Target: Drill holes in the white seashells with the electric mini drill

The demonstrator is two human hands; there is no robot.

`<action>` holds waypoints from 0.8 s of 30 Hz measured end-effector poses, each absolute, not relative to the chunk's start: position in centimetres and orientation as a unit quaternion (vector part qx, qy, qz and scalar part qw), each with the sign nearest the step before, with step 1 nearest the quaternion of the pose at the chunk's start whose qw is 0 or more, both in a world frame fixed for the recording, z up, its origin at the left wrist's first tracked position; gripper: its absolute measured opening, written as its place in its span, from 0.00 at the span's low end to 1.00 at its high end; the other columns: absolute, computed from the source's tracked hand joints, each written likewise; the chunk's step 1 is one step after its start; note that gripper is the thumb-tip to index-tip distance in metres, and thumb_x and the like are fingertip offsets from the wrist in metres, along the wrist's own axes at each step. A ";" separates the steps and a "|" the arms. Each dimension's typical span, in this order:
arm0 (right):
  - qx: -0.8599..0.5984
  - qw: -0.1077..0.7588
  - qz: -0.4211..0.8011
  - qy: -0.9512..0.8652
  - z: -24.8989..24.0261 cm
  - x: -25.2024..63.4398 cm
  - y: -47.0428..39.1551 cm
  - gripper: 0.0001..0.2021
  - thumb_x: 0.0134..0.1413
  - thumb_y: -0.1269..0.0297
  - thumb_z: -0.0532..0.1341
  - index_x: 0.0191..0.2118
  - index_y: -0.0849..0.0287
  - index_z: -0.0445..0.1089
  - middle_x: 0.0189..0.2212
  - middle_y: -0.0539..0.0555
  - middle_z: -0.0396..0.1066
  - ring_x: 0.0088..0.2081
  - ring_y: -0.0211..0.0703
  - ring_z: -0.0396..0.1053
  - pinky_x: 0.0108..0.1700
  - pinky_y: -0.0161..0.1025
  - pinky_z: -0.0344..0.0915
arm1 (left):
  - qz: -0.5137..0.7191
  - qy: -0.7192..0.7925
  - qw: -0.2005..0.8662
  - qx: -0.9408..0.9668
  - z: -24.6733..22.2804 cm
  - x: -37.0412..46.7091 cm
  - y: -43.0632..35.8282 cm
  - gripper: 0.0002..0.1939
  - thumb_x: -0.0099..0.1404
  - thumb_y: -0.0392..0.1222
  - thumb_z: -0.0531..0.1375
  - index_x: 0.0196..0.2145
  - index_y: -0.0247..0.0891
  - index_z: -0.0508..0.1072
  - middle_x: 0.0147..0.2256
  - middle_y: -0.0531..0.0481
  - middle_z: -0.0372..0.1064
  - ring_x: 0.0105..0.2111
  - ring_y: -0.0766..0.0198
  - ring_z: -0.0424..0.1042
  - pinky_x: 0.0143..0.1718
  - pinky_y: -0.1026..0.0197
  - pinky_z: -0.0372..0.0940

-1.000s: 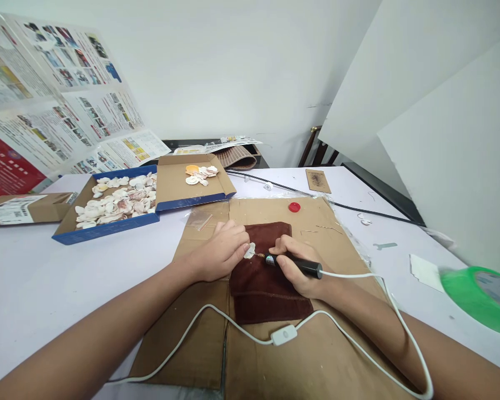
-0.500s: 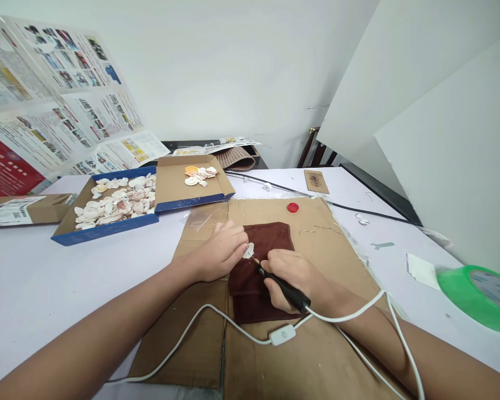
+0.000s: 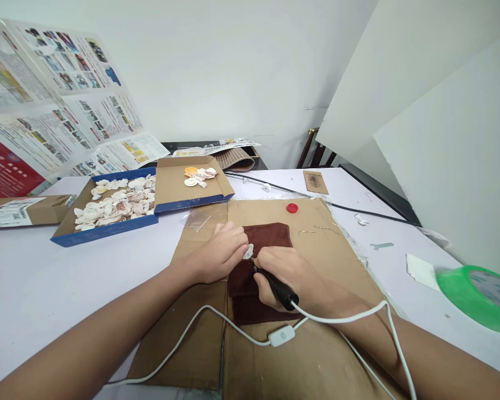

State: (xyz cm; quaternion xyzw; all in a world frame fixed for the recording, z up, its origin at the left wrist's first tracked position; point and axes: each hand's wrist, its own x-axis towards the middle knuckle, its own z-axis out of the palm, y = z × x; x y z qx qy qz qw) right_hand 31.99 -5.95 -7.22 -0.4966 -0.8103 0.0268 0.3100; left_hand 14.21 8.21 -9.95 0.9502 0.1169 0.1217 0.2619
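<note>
Clamping black tool (image 3: 278,289) in right hand (image 3: 289,272); gripping white shell (image 3: 249,251) by left edge in left hand (image 3: 220,253), over brown cloth (image 3: 269,234)!

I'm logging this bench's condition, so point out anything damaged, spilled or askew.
The small brown card beyond the cardboard sheet looks odd: a dark, blotchy patch marks its middle, perhaps scorching, though the cause cannot be told. Thin wire-like pieces lie loose on the sheet, at differing angles. Nothing looks spilled.
</note>
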 end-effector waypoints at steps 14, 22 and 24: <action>-0.553 0.361 0.167 -0.733 -6.1 33.3 -4.2 0.12 0.61 0.66 0.55 0.27 0.52 0.52 0.21 0.45 0.61 0.23 0.37 0.57 0.28 0.36 0.55 | 0.123 0.110 0.263 0.951 -10.0 14.2 8.3 0.19 0.83 0.47 0.41 0.35 0.41 0.61 0.40 0.46 0.66 0.42 0.51 0.62 0.49 0.42 0.57; -0.525 0.415 0.192 -0.718 -7.8 35.2 -3.5 0.12 0.66 0.64 0.56 0.29 0.53 0.58 0.24 0.46 0.64 0.26 0.39 0.61 0.32 0.38 0.59 | 0.121 0.115 0.258 0.952 -10.0 14.3 8.2 0.19 0.83 0.48 0.41 0.36 0.41 0.63 0.41 0.45 0.67 0.42 0.51 0.62 0.50 0.41 0.59; -0.527 0.411 0.198 -0.717 -8.3 35.6 -3.6 0.12 0.67 0.62 0.56 0.30 0.53 0.59 0.26 0.47 0.65 0.28 0.39 0.62 0.33 0.39 0.61 | 0.119 0.118 0.260 0.951 -9.9 14.3 8.1 0.20 0.83 0.47 0.41 0.37 0.41 0.64 0.41 0.45 0.68 0.42 0.51 0.62 0.51 0.41 0.59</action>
